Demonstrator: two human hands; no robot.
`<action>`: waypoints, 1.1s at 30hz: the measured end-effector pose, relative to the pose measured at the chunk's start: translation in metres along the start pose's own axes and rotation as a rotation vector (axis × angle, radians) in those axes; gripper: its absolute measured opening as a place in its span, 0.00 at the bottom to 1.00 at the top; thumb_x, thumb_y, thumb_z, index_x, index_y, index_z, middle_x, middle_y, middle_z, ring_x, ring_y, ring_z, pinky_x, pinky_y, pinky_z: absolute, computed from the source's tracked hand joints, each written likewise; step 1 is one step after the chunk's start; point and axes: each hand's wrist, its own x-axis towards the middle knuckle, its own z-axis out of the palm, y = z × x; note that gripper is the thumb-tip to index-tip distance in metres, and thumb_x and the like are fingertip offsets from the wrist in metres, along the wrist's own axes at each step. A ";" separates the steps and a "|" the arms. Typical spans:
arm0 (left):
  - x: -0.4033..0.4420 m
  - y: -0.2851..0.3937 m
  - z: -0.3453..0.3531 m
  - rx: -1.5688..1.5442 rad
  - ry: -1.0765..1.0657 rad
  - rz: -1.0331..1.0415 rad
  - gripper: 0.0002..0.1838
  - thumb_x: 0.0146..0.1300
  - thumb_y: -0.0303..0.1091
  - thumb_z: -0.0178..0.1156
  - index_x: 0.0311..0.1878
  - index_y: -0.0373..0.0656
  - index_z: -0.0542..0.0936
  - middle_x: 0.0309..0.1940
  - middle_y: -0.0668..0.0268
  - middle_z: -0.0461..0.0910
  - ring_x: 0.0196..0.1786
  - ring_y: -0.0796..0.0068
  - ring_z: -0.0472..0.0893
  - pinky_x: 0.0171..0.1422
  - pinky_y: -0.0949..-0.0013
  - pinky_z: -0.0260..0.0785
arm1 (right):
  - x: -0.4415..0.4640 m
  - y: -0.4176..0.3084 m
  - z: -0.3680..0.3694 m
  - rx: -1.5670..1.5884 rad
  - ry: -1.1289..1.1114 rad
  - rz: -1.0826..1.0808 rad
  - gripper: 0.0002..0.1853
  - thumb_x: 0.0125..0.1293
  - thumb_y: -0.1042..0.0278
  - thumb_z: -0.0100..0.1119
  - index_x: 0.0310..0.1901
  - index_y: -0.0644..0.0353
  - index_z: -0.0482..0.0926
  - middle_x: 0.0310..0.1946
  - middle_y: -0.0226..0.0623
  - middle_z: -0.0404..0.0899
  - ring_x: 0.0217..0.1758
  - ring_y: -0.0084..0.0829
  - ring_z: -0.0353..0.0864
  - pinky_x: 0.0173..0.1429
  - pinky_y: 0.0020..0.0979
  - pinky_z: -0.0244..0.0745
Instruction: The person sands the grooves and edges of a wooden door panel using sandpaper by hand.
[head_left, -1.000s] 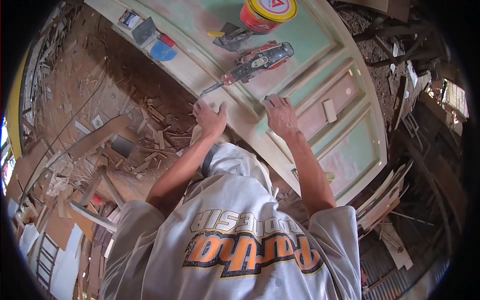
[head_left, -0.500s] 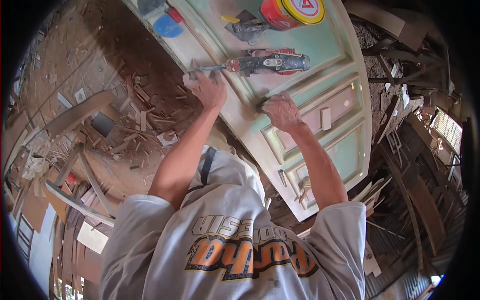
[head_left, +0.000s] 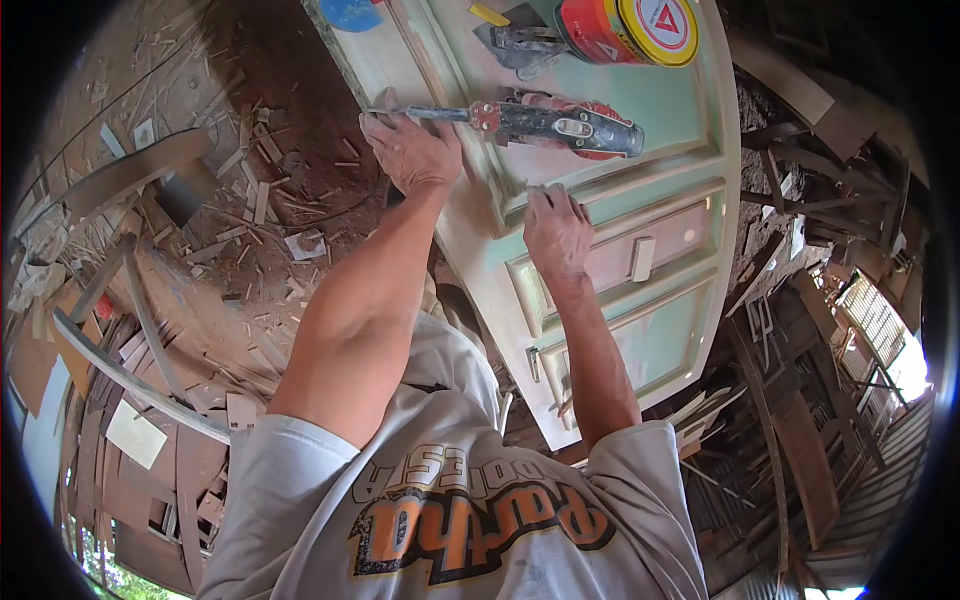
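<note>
Now, compared with half a second ago: one panelled door [head_left: 665, 105], pale frame with green and pinkish panels, running from 12 to 5 o'clock in view, its angle steeper since the camera has turned.

Item, right hand [head_left: 557, 225], between 1 and 2 o'clock of centre: fingers curled, a narrow grip; on or just above the moulding under the large panel. It has shifted from that panel's corner toward 2 o'clock. A dark patch at the fingertips has gone from plain sight; whether anything is held cannot be told.

Item, left hand [head_left: 412, 150], 11 o'clock: now higher in view, at the door's edge, fingers partly spread about the tool's slim nose [head_left: 440, 114]. Touching or gripping, cannot tell.

Item, red-and-black power tool [head_left: 570, 128]: over the large panel, nose toward 9 o'clock, body at 12 o'clock from the right hand.

Item, red-and-yellow can [head_left: 600, 35]: past the tool, toward 1 o'clock; dark scraper [head_left: 520, 45] at its 9 o'clock.

Item, wooden block [head_left: 642, 258]: between 3 and 4 o'clock from the right hand.

Judged bearing: work at the moulding seems to have passed from the corner to the stretch beside it.
</note>
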 end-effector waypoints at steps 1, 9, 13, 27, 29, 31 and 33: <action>0.000 -0.001 0.002 -0.002 -0.005 0.006 0.50 0.70 0.50 0.66 0.89 0.40 0.56 0.81 0.23 0.53 0.85 0.26 0.57 0.87 0.36 0.56 | -0.001 -0.001 0.007 -0.002 0.001 0.008 0.08 0.66 0.71 0.66 0.45 0.57 0.88 0.43 0.43 0.86 0.47 0.49 0.88 0.55 0.50 0.81; 0.004 0.009 -0.013 0.053 -0.032 0.016 0.46 0.73 0.49 0.63 0.84 0.30 0.60 0.76 0.29 0.59 0.82 0.26 0.59 0.87 0.34 0.56 | -0.002 0.023 -0.004 0.170 -0.363 -0.198 0.17 0.57 0.67 0.71 0.50 0.58 0.89 0.56 0.41 0.86 0.71 0.44 0.79 0.77 0.54 0.71; 0.005 0.005 -0.013 -0.049 -0.053 -0.005 0.48 0.69 0.48 0.66 0.87 0.38 0.59 0.80 0.25 0.56 0.86 0.25 0.55 0.91 0.36 0.52 | -0.002 0.044 0.007 0.224 -0.517 -0.220 0.19 0.60 0.76 0.68 0.55 0.56 0.89 0.58 0.43 0.88 0.71 0.50 0.81 0.80 0.56 0.70; 0.008 0.004 -0.012 -0.051 -0.031 0.013 0.45 0.74 0.50 0.64 0.86 0.37 0.61 0.78 0.25 0.58 0.84 0.22 0.57 0.89 0.33 0.53 | -0.008 -0.027 -0.002 0.220 -0.364 0.196 0.22 0.73 0.75 0.61 0.67 0.55 0.80 0.53 0.53 0.88 0.57 0.61 0.87 0.61 0.57 0.83; 0.008 0.005 -0.011 -0.057 -0.032 0.002 0.45 0.74 0.50 0.64 0.86 0.37 0.61 0.78 0.25 0.57 0.84 0.23 0.57 0.89 0.33 0.53 | -0.007 -0.009 0.005 0.207 -0.397 0.144 0.21 0.72 0.74 0.62 0.66 0.56 0.82 0.54 0.53 0.88 0.57 0.61 0.87 0.61 0.57 0.83; 0.006 0.003 -0.013 -0.053 -0.032 -0.014 0.45 0.74 0.50 0.64 0.86 0.37 0.61 0.78 0.25 0.57 0.84 0.23 0.57 0.89 0.33 0.52 | -0.011 -0.006 0.010 0.201 -0.437 0.087 0.21 0.71 0.74 0.63 0.65 0.56 0.83 0.54 0.53 0.88 0.57 0.61 0.87 0.61 0.56 0.83; 0.008 0.002 -0.011 -0.072 -0.008 0.029 0.43 0.74 0.49 0.66 0.84 0.37 0.65 0.78 0.25 0.57 0.86 0.22 0.55 0.89 0.32 0.54 | -0.004 -0.030 0.007 0.124 -0.466 0.225 0.21 0.65 0.77 0.63 0.60 0.58 0.87 0.50 0.55 0.89 0.59 0.60 0.88 0.60 0.57 0.83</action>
